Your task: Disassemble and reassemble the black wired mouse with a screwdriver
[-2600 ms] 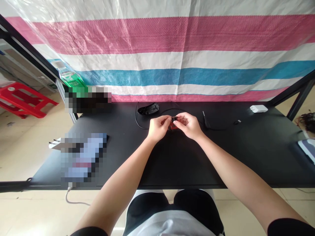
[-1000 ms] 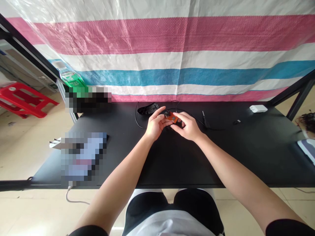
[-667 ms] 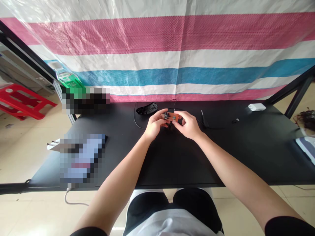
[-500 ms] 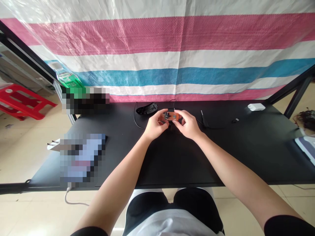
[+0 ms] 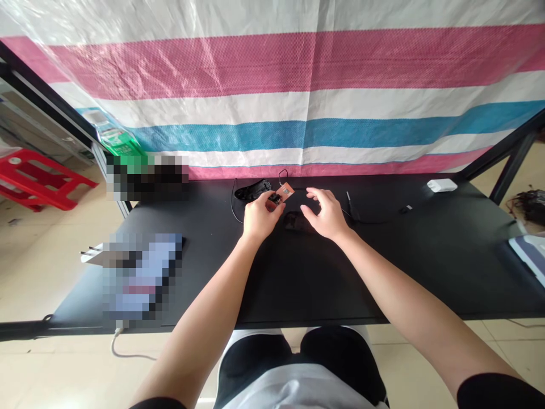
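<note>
- Small orange circuit board [image 5: 286, 191] no longer between both hands: shifted toward the left of the table, away from the right hand, and tilted up, in the left hand alone.
- Left hand [image 5: 260, 215]: narrow pinch, thumb and fingertips closed on the board's near end, a dark component on the board just beside the fingertips.
- Right hand [image 5: 326, 213]: off the board, wide open, fingers spread and curved, holding nothing, well clear of the left hand.
- Thin black wire [image 5: 283, 172]: rising in a small loop just behind the board, its link to the board too fine to tell.
- Just beyond the left hand, a black computer mouse [image 5: 254, 189], lying on its own, with a black cable [image 5: 235, 201] curving down beside it.
- Under the right hand's fingers, a dark patch on the tabletop, object or reflection impossible to tell.
- Black table [image 5: 383, 272]: along the far edge, a black plug [image 5: 348, 196] on a cord, a small black piece [image 5: 407, 209] and a white adapter [image 5: 441, 185]; at left, two blurred objects.
- Behind the table, a pink, white and blue striped tarpaulin [image 5: 306, 133]; on the tiled floor [image 5: 51, 272] at left, a red plastic stool [image 5: 34, 176].
</note>
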`<state>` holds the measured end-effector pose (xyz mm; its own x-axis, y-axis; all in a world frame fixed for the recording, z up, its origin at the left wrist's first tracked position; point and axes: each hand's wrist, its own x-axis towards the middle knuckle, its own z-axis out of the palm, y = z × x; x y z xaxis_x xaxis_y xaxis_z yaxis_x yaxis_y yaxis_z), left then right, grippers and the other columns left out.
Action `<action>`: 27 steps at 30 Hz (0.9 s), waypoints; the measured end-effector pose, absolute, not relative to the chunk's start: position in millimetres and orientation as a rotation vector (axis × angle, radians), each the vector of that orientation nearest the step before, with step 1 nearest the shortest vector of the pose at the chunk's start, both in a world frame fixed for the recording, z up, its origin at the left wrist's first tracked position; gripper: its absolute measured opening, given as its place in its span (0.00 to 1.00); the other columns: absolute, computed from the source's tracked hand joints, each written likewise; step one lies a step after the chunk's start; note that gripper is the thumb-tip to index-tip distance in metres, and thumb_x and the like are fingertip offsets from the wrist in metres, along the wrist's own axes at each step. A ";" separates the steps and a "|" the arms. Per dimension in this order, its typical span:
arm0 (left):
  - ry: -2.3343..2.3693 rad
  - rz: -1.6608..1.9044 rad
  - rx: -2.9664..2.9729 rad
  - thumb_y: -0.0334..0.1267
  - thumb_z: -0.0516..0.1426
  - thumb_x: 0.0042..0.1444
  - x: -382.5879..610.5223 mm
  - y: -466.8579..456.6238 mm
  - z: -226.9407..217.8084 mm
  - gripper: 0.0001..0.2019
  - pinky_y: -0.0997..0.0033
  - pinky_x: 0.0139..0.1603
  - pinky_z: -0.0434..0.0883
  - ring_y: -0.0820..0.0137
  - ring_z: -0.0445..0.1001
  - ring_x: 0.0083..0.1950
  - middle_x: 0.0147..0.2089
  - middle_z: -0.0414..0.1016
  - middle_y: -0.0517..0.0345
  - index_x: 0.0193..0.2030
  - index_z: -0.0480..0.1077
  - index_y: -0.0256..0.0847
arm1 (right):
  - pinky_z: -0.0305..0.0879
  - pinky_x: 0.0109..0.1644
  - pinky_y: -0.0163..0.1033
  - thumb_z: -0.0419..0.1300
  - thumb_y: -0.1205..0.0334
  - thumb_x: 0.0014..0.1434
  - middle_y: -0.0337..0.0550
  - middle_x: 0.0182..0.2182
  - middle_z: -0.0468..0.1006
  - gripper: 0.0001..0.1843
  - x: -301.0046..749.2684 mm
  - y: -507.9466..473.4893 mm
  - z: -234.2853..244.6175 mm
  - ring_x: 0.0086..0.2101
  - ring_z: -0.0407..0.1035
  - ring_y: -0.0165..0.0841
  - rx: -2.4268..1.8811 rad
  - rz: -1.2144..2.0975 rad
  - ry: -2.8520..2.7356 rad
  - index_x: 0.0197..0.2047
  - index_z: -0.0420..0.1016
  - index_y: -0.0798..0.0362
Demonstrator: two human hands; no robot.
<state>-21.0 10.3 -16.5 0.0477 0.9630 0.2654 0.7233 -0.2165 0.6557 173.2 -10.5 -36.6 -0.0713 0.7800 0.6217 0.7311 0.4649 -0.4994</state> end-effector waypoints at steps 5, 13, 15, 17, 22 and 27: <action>1.876 0.609 2.016 0.37 0.60 0.53 -25.8 14.1 -13.2 0.22 0.63 0.49 0.73 0.59 0.78 0.46 0.42 0.81 0.54 0.57 0.73 0.47 | 0.69 0.54 0.56 0.62 0.53 0.56 0.52 0.43 0.80 0.18 174.4 -11.2 -34.7 0.46 0.71 0.48 -1.379 0.168 -1.970 0.47 0.76 0.54; 1.912 0.438 2.123 0.41 0.59 0.51 -24.5 10.6 -13.5 0.22 0.57 0.45 0.73 0.52 0.78 0.46 0.47 0.78 0.43 0.54 0.75 0.44 | 0.69 0.55 0.59 0.71 0.50 0.46 0.54 0.49 0.78 0.36 175.6 -14.2 -34.6 0.51 0.69 0.51 -1.270 0.331 -2.182 0.57 0.71 0.53; 1.895 0.472 2.137 0.41 0.59 0.50 -25.3 11.7 -16.6 0.20 0.57 0.43 0.73 0.52 0.78 0.43 0.45 0.77 0.42 0.51 0.76 0.43 | 0.70 0.54 0.59 0.72 0.53 0.43 0.53 0.49 0.78 0.38 176.5 -13.9 -35.0 0.51 0.70 0.50 -1.246 0.344 -2.202 0.58 0.70 0.52; 1.881 0.520 2.146 0.41 0.60 0.48 -26.2 13.3 -19.6 0.19 0.58 0.41 0.73 0.53 0.77 0.41 0.43 0.77 0.44 0.48 0.77 0.43 | 0.70 0.54 0.58 0.72 0.57 0.43 0.52 0.48 0.78 0.38 176.8 -14.0 -35.0 0.50 0.71 0.49 -1.232 0.352 -2.213 0.58 0.69 0.51; 1.825 0.675 2.087 0.36 0.61 0.45 -27.2 15.5 -20.1 0.21 0.61 0.42 0.72 0.57 0.76 0.39 0.36 0.76 0.50 0.49 0.75 0.42 | 0.71 0.53 0.57 0.70 0.61 0.45 0.50 0.49 0.78 0.37 176.2 -15.3 -32.9 0.48 0.72 0.47 -1.143 0.303 -2.181 0.59 0.68 0.50; 1.758 0.946 1.894 0.33 0.57 0.47 -26.9 15.1 -13.5 0.17 0.63 0.45 0.71 0.63 0.75 0.37 0.31 0.75 0.56 0.46 0.75 0.40 | 0.71 0.54 0.56 0.69 0.59 0.49 0.52 0.50 0.78 0.37 176.4 -14.3 -31.5 0.48 0.71 0.46 -1.028 0.105 -2.023 0.61 0.65 0.50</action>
<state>-26.9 15.1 -13.5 -0.0134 0.9770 0.2128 0.7157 -0.1393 0.6844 176.4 -14.3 -31.5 -0.3084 0.6980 0.6463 0.6275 0.6599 -0.4133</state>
